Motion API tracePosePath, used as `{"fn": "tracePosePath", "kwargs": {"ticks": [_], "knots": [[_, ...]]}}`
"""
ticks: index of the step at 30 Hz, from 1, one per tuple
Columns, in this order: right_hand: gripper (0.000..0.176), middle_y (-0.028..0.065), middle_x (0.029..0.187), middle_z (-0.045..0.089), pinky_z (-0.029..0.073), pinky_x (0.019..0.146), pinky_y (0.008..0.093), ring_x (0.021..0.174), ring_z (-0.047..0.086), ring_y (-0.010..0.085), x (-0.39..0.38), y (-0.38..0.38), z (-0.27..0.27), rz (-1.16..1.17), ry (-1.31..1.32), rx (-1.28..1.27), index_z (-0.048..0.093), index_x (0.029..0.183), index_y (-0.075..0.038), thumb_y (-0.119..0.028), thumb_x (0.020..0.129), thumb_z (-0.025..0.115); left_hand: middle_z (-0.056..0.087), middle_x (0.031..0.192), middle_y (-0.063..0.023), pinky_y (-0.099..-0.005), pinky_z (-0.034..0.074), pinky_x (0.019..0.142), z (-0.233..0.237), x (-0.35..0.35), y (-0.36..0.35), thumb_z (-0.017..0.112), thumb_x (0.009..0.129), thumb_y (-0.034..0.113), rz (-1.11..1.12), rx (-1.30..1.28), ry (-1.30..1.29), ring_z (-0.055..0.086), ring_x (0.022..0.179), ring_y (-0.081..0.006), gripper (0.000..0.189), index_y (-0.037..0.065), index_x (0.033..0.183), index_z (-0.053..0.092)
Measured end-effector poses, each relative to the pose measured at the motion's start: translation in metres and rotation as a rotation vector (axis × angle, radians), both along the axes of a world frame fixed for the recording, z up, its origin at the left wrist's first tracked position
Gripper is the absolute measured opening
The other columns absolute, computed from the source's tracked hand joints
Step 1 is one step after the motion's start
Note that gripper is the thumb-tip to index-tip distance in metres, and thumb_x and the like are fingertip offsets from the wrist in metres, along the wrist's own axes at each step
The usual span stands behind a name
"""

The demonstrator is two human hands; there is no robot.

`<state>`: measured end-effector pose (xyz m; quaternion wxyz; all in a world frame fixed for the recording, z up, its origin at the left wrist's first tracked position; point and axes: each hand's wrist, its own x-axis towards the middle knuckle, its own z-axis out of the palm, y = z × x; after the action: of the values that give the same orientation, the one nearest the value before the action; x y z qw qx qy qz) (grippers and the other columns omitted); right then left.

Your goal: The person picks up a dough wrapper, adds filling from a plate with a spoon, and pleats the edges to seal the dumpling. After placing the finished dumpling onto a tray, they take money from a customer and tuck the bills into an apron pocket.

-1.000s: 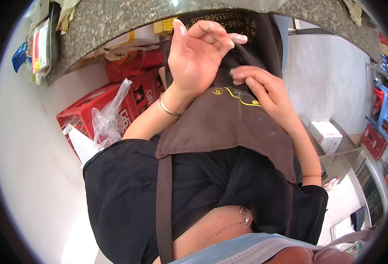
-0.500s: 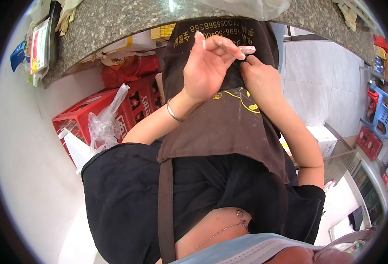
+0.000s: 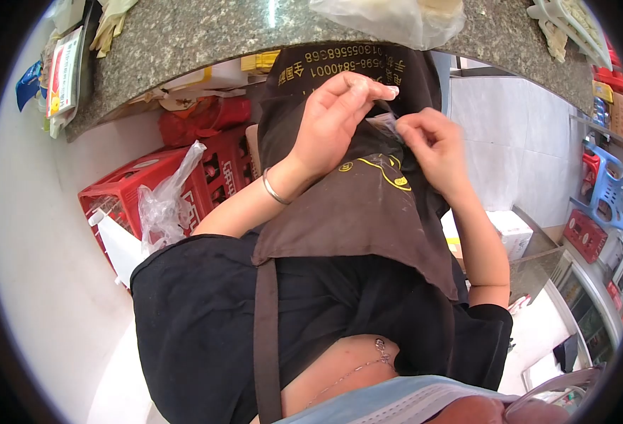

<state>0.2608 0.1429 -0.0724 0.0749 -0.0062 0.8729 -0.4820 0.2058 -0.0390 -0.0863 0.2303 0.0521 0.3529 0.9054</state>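
My left hand (image 3: pixel 333 124), with a metal bangle on the wrist, is held over the brown apron (image 3: pixel 354 212). Its fingers reach to the right, whitish residue shows on the fingertips, and it appears to hold nothing. My right hand (image 3: pixel 432 148) is closed, thumb and forefinger pinched at a pale, paper-like piece (image 3: pixel 382 124) at a dark opening or fold in the apron. Most of that piece is hidden by cloth, and its exact kind cannot be made out. Yellow lettering (image 3: pixel 347 67) runs across the apron's lower part.
A granite counter (image 3: pixel 184 42) curves across the front, bearing a clear plastic bag (image 3: pixel 396 21). Red crates (image 3: pixel 142 184) with a crumpled plastic bag (image 3: pixel 163 212) stand at the left. A white box (image 3: pixel 509 233) and a blue stool (image 3: pixel 608 187) are at the right.
My right hand has drawn back toward me and slightly right, and the pale piece now shows at its fingertips. My left hand has lowered slightly, its fingers straighter.
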Motion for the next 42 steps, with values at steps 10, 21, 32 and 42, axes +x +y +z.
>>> {"fn": "tracePosePath", "kwargs": {"ticks": [10, 21, 32, 42], "knots": [[0.010, 0.0034, 0.068, 0.055, 0.039, 0.047, 0.0206, 0.053, 0.049, 0.0081, -0.011, -0.009, 0.052, -0.301, 0.566, 0.053, 0.067, 0.080, -0.005, 0.000, 0.073, 0.071, 0.054, 0.100, -0.0039, -0.0281, 0.055, 0.076, 0.055, -0.002, 0.005, 0.078, 0.075, 0.004, -0.121, -0.424, 0.196, 0.058, 0.098, -0.0127, 0.041, 0.005, 0.103, 0.048], [0.011, 0.0046, 0.098, 0.057, 0.045, 0.079, 0.0239, 0.092, 0.052, 0.0078, -0.033, -0.008, 0.091, -0.292, 0.371, -0.684, 0.051, 0.101, 0.000, -0.001, 0.091, 0.054, 0.062, 0.100, -0.0071, -0.0257, 0.050, 0.082, 0.086, -0.033, 0.011, 0.064, 0.084, -0.005, -0.113, -0.259, 0.276, 0.061, 0.095, -0.0119, 0.039, 0.002, 0.118, 0.045], [0.015, 0.0035, 0.093, 0.065, 0.050, 0.076, 0.0251, 0.083, 0.061, 0.0086, -0.146, 0.065, 0.121, -0.263, 0.429, -0.671, 0.060, 0.104, 0.003, 0.000, 0.089, 0.061, 0.059, 0.115, -0.0131, -0.0318, 0.050, 0.088, 0.134, -0.124, 0.028, 0.061, 0.086, -0.004, -0.003, -0.244, 0.484, 0.060, 0.102, -0.0181, 0.049, 0.005, 0.129, 0.039], [0.022, 0.0039, 0.066, 0.068, 0.044, 0.057, 0.0233, 0.063, 0.061, 0.0063, -0.347, 0.175, 0.168, -0.513, 0.752, 0.142, 0.066, 0.090, 0.000, -0.019, 0.081, 0.073, 0.058, 0.112, -0.0118, -0.0284, 0.052, 0.078, 0.102, -0.236, -0.016, 0.059, 0.090, 0.005, 0.389, -0.440, 0.555, 0.062, 0.091, -0.0152, 0.041, 0.004, 0.128, 0.042]]}}
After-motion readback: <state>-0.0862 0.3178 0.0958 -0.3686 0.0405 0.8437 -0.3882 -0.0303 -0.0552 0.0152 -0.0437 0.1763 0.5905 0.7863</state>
